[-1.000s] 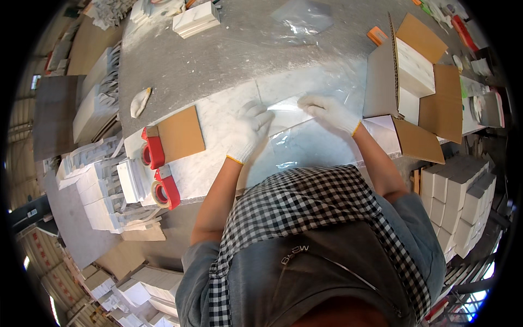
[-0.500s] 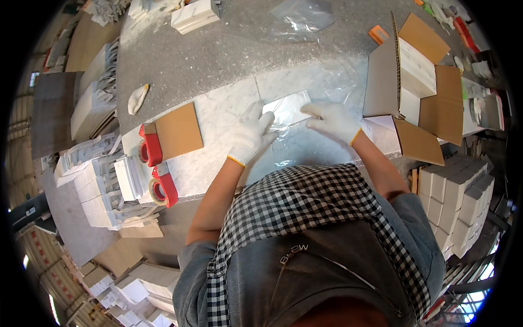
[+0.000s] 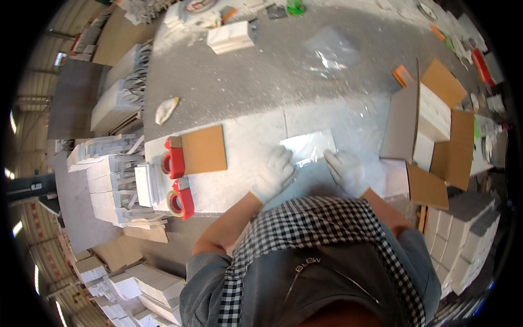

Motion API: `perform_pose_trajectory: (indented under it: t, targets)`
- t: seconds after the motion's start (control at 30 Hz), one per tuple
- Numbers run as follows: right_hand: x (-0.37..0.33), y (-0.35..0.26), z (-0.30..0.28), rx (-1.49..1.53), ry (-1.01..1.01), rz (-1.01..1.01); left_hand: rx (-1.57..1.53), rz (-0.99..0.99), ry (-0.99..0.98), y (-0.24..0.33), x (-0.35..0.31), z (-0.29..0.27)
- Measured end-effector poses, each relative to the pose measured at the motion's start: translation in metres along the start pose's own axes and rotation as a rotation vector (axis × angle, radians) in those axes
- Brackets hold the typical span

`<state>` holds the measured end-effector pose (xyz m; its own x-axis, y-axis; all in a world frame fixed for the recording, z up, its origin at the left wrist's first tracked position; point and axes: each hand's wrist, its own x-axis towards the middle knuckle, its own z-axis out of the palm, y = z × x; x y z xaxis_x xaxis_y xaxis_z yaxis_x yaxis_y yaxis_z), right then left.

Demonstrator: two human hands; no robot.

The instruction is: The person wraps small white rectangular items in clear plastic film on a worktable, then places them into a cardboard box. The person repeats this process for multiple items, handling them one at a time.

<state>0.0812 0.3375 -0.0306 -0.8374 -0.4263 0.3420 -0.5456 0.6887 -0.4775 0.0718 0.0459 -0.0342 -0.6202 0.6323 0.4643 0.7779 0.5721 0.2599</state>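
Observation:
A flat white piece (image 3: 306,143) with a shiny clear plastic wrap over it lies on a pale marbled slab (image 3: 248,136) in front of me. My left hand (image 3: 274,171), in a white knit glove, is at its near left corner, fingers curled in as if pinching the wrap's near edge. My right hand (image 3: 347,171), gloved alike, is at the near right corner with its fingers bent and closed at the wrap's edge. Motion blur softens both hands, and the fingertips' exact grip is hard to see.
Two red tape dispensers (image 3: 174,158) and a brown cardboard sheet (image 3: 204,150) lie at left. An open carton (image 3: 400,125) holding white blocks stands at right, beside an orange box (image 3: 403,75). Farther off lie a loose glove (image 3: 166,110), clear plastic bags (image 3: 332,49) and white slabs (image 3: 230,37).
The whole view has shifted, so the table sits lower and more to the right. Both hands have drawn slightly toward me, from the wrapped piece's sides to its near corners.

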Motion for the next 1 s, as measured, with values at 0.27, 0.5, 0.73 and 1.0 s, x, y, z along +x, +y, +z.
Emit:
perform_pose_trajectory:
  t: [0.27, 0.5, 0.73, 1.0]
  targets:
    - [0.005, 0.005, 0.002, -0.055, -0.042, -0.031, 0.374, -0.337, -0.190, -0.145, 0.116, -0.080]
    - [-0.014, 0.027, 0.023, 0.181, 0.002, 0.013, 0.693, -0.580, -0.381, -0.342, 0.226, -0.089]
    - [0.004, 0.010, 0.001, -0.061, 0.049, -0.026, 0.554, -0.514, -0.776, -0.417, 0.258, -0.083]
    - [0.004, 0.003, -0.005, -0.076, 0.041, -0.012, 0.628, -0.531, -0.788, -0.382, 0.271, -0.094]
